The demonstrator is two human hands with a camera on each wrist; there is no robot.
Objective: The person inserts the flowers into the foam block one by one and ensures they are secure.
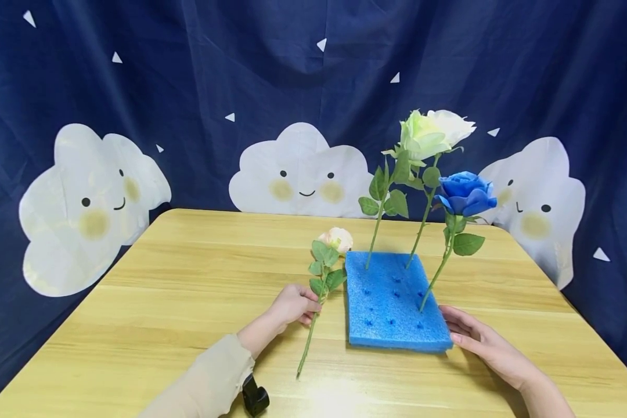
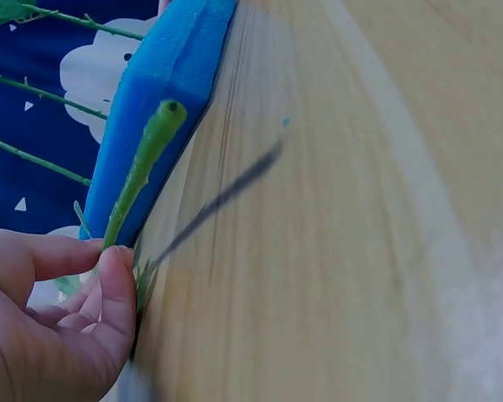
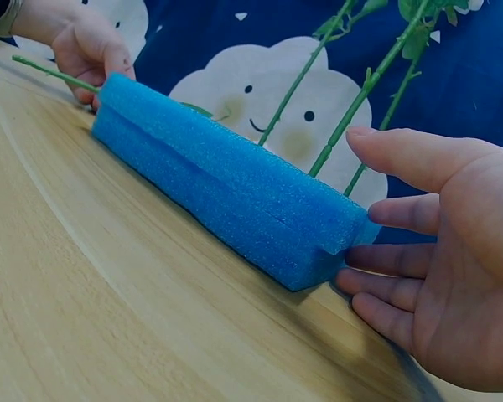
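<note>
Between thumb and fingers my left hand (image 1: 295,304) pinches the green stem of a pale pink artificial rose (image 1: 337,239), just left of a blue foam block (image 1: 397,339). In the left wrist view the cut end of that stem (image 2: 147,163) points up toward the camera, and its shadow falls on the table. My right hand (image 1: 475,337) touches the block's right side with its fingers straight, thumb raised in the right wrist view. A blue rose (image 1: 467,194) and two pale roses, one greenish (image 1: 422,134) and one white (image 1: 451,126), stand upright in the foam.
Several small star-shaped slits (image 1: 391,321) mark the foam's top. The block rests on a wooden table (image 1: 188,273). A dark blue curtain (image 1: 198,69) with smiling white clouds hangs behind the far edge. A black strap piece (image 1: 255,397) sits at my left cuff.
</note>
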